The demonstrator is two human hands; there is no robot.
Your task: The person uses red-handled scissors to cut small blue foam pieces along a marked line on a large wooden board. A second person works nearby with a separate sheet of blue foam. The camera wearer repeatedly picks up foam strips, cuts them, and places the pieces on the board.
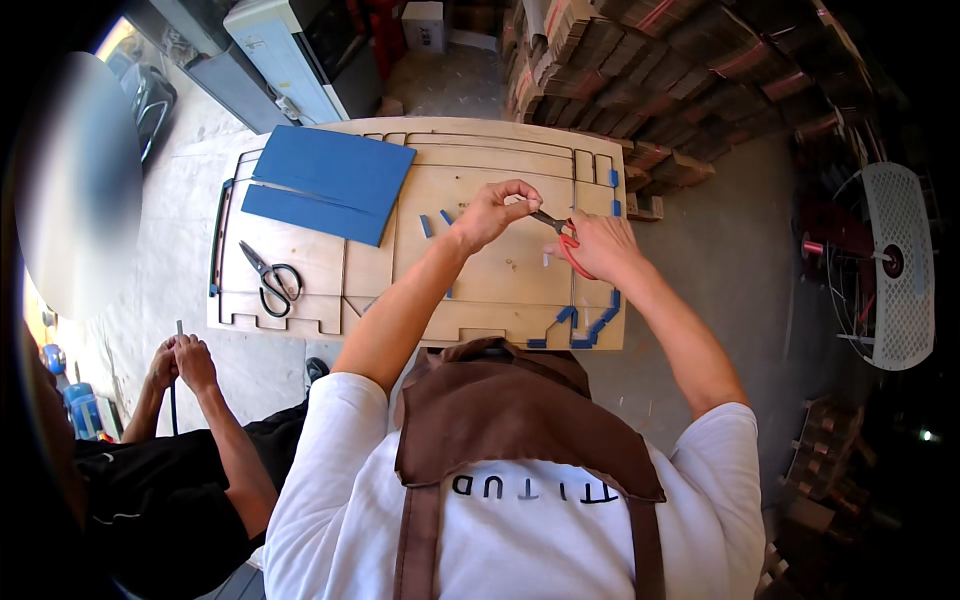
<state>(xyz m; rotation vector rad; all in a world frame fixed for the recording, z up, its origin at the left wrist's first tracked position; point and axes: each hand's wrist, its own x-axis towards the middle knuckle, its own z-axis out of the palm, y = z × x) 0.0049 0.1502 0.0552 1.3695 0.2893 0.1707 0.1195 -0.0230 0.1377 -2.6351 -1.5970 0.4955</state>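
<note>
Fingers of the right hand (606, 248) grasping red-handled scissors (567, 241) above the wooden table (510, 290), left hand (486, 216) curled at the blade tips, its hold impossible to tell, blue strips (426, 226) nearby.

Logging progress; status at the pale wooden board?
Right hand holding red-handled metal scissors. Left hand pinched near their tips. Black-handled scissors lying aside, leftward.

Strapped bundles of flattened cardboard (690, 60) rise at one o'clock, with a white carton (424, 25) near twelve and a pale cabinet (285, 65) at eleven. A dark car (150, 100) stands at ten — a co-worker in black (165, 500) sits toward eight — and a white perforated panel (903, 265) at three.
</note>
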